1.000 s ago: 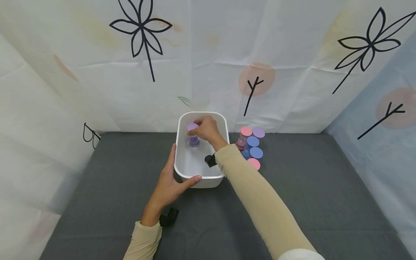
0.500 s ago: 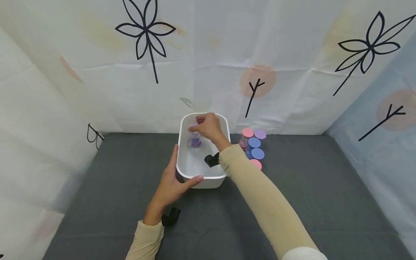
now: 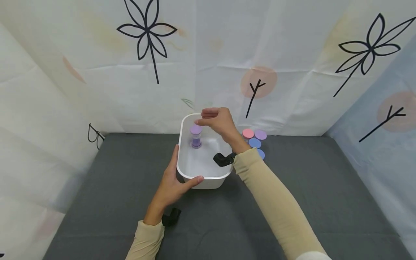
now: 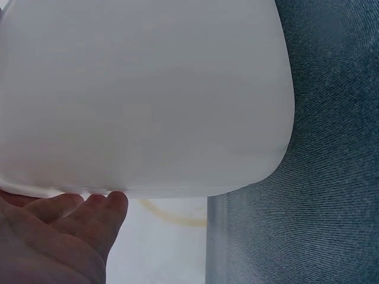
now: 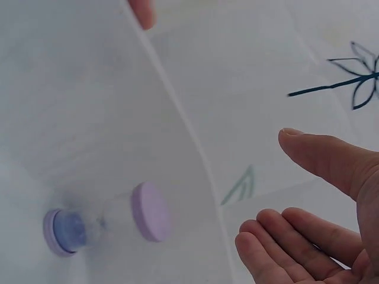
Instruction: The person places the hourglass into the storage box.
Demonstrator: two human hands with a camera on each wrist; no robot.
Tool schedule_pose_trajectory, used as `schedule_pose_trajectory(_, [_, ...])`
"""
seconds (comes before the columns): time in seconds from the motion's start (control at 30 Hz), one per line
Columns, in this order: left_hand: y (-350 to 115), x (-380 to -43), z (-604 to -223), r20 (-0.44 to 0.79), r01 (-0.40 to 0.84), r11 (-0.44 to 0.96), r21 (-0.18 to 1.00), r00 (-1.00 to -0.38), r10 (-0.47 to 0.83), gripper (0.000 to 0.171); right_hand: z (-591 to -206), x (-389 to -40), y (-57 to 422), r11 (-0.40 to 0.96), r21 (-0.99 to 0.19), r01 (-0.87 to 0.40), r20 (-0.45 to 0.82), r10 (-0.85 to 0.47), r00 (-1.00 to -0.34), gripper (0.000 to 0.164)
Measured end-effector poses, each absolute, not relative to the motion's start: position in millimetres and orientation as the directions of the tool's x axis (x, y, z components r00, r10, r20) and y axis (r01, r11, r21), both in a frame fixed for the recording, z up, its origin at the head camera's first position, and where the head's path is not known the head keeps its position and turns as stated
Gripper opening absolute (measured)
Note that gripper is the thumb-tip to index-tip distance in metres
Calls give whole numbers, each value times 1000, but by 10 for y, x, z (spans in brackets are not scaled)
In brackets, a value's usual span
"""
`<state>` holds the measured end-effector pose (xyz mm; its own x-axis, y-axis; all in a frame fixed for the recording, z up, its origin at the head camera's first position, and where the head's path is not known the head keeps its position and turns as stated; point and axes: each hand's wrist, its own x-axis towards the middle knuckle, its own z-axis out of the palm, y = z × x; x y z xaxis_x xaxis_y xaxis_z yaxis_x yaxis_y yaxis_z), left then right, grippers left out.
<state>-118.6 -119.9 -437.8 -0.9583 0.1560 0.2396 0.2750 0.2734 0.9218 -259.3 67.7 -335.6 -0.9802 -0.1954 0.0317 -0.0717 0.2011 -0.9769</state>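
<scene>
A purple-capped sand timer (image 3: 196, 136) with purple sand stands upright inside the white bin (image 3: 204, 177), near its back left. My right hand (image 3: 221, 122) is above the bin's back part, apart from the timer and holding nothing. In the right wrist view its thumb (image 5: 325, 157) and fingers (image 5: 296, 242) are spread from each other, with the timer lower left. My left hand (image 3: 170, 186) rests on the bin's front left corner, fingers straight along the left side and thumb at the front. The left wrist view has its fingertips (image 4: 115, 204) touching the bin's wall.
More sand timers stand on the dark grey cloth right of the bin: a pink-capped one (image 3: 248, 133), a purple-capped one (image 3: 260, 134) and blue-capped ones (image 3: 255, 143), partly behind my right forearm. A patterned white curtain (image 3: 214, 47) hangs behind the table.
My right hand has let go of the purple sand timer, which stays upright in the bin, and has moved up and right. The left hand stays on the bin.
</scene>
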Motion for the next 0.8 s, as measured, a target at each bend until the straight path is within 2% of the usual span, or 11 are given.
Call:
schedule_pose_trajectory(0.2, [-1210,-1177,-4380,241,276,279,920,-958,155,118,-3282,-2382,822,124,-984,-125,94,-232,-968,55])
schedule_pose_trajectory(0.43, [-1207,-1205,-4388,275,315,263,912,-945,176,119,-3326,-2076,1080,-1,-976,-216,212,-216,-953,53])
schedule_pose_trajectory(0.6, [-1207,-1219,-4393,297,338,271,901,-937,183,121,-3435,-1841,1278,-29,-967,-255,256,-186,-949,53])
schedule_pose_trajectory(0.8, [-1205,-1215,-4390,304,343,268,900,-936,178,120,-3588,-1631,1520,0,-954,-300,298,-119,-947,52])
